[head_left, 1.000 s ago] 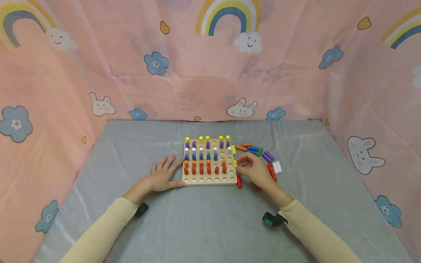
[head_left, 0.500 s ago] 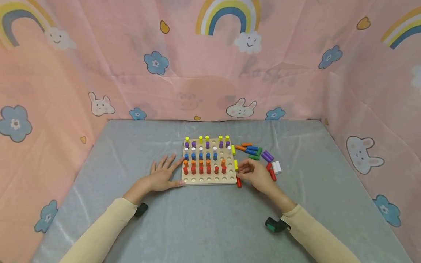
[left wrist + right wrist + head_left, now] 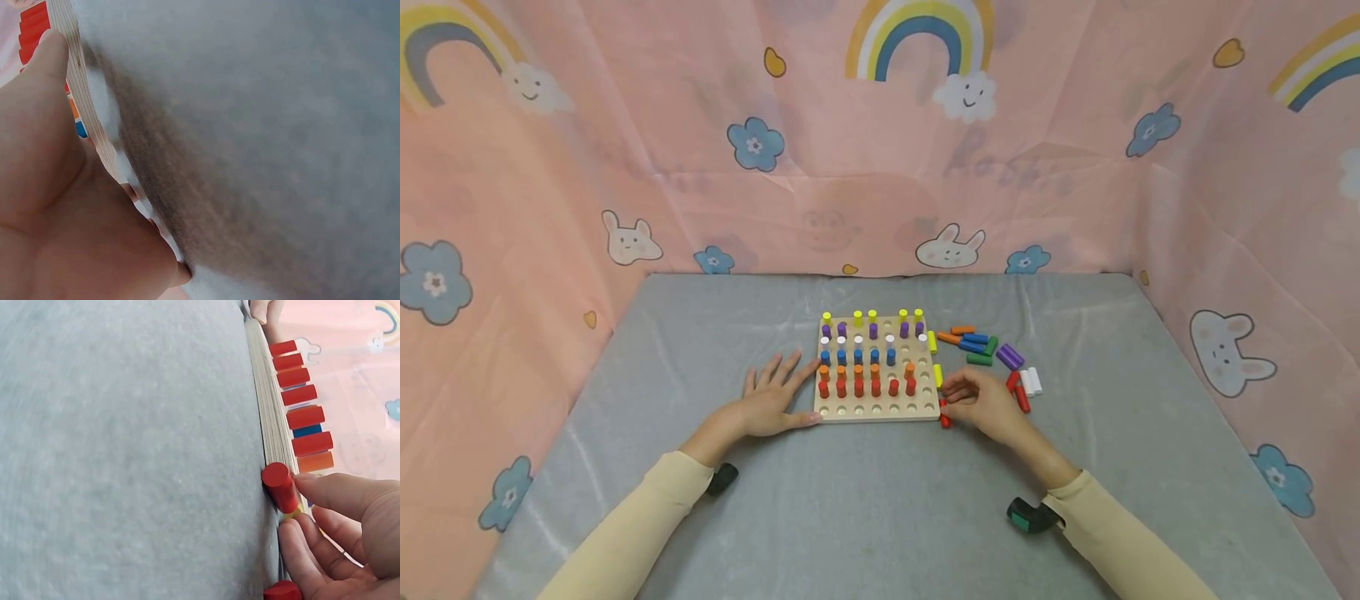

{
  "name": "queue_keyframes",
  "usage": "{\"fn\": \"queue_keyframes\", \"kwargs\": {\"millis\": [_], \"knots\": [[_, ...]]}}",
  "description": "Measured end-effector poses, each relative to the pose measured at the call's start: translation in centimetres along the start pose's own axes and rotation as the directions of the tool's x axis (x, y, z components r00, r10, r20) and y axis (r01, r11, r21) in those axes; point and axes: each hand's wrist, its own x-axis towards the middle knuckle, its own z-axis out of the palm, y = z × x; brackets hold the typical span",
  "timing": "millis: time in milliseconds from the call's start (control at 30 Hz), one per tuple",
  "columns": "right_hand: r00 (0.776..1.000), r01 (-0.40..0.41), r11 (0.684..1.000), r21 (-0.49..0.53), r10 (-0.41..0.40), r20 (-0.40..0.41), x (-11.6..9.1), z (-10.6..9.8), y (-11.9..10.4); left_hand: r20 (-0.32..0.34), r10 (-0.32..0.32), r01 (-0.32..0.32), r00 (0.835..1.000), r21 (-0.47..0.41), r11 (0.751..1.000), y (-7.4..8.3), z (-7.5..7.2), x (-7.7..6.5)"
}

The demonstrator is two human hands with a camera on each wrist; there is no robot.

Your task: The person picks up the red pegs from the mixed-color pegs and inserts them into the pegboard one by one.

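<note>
A wooden pegboard [image 3: 868, 410] bears rows of red, orange, blue, white, purple and yellow pegs. My left hand [image 3: 767, 404] lies with fingers spread at its left side, thumb and index fingertip at the edge. In the left wrist view the thumb [image 3: 53, 53] rests on the board's edge. At the board's right side, my right hand [image 3: 985, 402] pinches a red peg [image 3: 945, 419] between thumb and fingertips. In the right wrist view this red peg [image 3: 279, 484] leans by the board's edge.
Two yellow pegs [image 3: 937, 376] lie along the board's right edge. Beyond my right hand are loose green [image 3: 979, 360], blue, orange, purple [image 3: 1011, 357], white [image 3: 1031, 382] and red pegs [image 3: 1022, 397]. Another red peg [image 3: 282, 590] sits below my right fingers. Patterned pink cloth [image 3: 880, 208] surrounds the grey table.
My right hand has moved from the yellow peg slightly toward me, onto the red peg. The yellow peg and a green peg are now uncovered. My left hand stays put.
</note>
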Motion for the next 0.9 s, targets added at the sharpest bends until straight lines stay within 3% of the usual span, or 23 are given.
{"fn": "queue_keyframes", "kwargs": {"millis": [500, 900], "knots": [[0.996, -0.029, 0.997, -0.071, 0.035, 0.085, -0.46, -0.29, -0.61, -0.019, 0.010, -0.010, 1.000, 0.015, 1.000, -0.58, 0.62, 0.11], [0.998, -0.013, 0.996, -0.085, 0.019, 0.068, -0.47, -0.22, -0.49, -0.020, 0.038, -0.038, 0.999, -0.023, 0.999, 0.35, -0.25, -0.46]]}}
